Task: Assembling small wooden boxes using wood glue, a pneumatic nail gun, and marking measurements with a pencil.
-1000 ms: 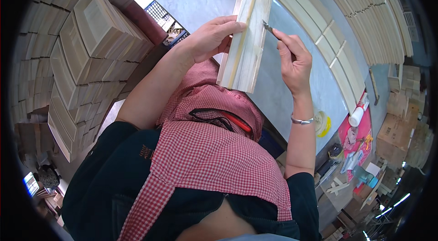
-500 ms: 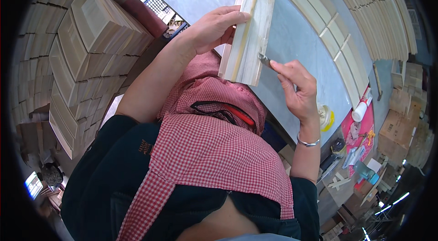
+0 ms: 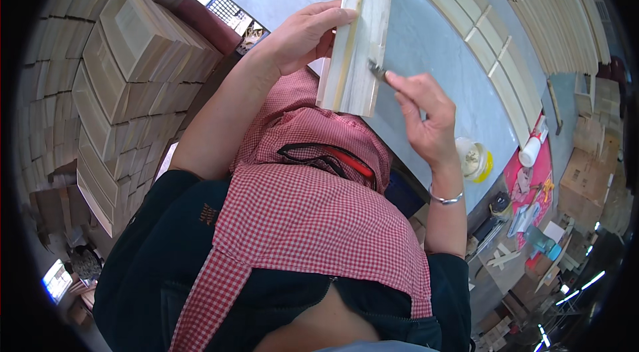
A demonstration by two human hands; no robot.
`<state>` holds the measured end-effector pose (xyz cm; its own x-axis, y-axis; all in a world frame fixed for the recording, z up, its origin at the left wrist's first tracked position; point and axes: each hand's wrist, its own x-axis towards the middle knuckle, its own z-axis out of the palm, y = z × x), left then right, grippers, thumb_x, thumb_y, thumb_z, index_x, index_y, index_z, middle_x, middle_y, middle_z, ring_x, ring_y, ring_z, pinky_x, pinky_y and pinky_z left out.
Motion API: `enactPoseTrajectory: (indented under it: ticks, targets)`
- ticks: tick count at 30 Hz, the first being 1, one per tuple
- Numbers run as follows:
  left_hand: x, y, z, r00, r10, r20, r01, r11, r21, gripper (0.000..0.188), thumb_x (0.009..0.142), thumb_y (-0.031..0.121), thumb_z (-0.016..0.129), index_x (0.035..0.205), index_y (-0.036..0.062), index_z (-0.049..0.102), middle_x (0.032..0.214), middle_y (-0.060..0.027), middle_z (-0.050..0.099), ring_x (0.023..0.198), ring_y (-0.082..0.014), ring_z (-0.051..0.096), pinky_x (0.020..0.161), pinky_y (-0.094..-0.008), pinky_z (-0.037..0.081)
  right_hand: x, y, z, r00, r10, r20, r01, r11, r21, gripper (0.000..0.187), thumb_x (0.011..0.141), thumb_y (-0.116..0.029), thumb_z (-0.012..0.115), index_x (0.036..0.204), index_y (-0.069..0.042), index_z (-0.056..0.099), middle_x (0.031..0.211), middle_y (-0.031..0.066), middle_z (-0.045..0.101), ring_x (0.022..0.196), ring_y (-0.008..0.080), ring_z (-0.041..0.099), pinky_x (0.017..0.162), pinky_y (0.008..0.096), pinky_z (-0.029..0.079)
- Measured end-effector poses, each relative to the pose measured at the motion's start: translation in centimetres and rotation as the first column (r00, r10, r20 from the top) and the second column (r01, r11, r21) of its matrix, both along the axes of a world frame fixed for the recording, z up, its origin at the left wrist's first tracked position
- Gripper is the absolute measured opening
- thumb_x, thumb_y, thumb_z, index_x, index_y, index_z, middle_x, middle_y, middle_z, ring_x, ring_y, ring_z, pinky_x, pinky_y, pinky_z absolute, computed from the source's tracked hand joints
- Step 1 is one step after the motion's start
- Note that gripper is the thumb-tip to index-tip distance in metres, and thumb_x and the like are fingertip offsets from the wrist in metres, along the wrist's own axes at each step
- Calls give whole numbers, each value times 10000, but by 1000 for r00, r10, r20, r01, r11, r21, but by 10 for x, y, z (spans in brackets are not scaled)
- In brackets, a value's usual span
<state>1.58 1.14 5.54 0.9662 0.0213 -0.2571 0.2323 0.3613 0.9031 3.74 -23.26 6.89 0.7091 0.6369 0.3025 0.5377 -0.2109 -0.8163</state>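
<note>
My left hand [image 3: 303,39] grips a long pale wooden frame [image 3: 365,35] by its left side. The thumb lies on the top face, and the other fingers are partly hidden behind the wood. A yellowish strip runs lengthwise along the frame, which stands tilted over the table edge in front of my apron. In my right hand [image 3: 429,115] is a small metal scraper [image 3: 378,71], pinched between thumb and fingers. Its blade meets or hovers just over the frame's lower right part; I cannot tell which. A round tub [image 3: 474,159] with pale contents and a yellow rim stands beside my right wrist.
Stacks of wooden trays [image 3: 136,32] rise at the left. Along the far right of the grey table [image 3: 426,39] lie rows of wooden frames [image 3: 479,39]. A white bottle [image 3: 530,151], a pink cloth [image 3: 516,175] and a cardboard box [image 3: 586,179] are at the right.
The frame and both hands sit slightly further left and up in view. The scraper has shifted a little up along the frame's face. My grips are the same.
</note>
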Motion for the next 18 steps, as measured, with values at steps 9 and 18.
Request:
enactPoseTrajectory:
  ticks: [9,18]
  targets:
    - [9,25,55,984,-86,156,-48,717,695,361,955,205,527,1066,-126,620,826,-196,695,761,-285,715,675,-382,585,-47,-43,0,948,-306,-86,313,946,87,305,904,66,583,1164,-14,721,916,37,615,659,104,437,575,225,341]
    - [28,12,48,939,-186,-289,254,-189,949,268,882,165,526,946,-56,665,838,-182,706,724,-335,680,627,-423,550,-65,-90,0,775,-629,-66,632,770,88,313,912,65,564,1199,29,682,924,44,620,680,106,462,600,213,367]
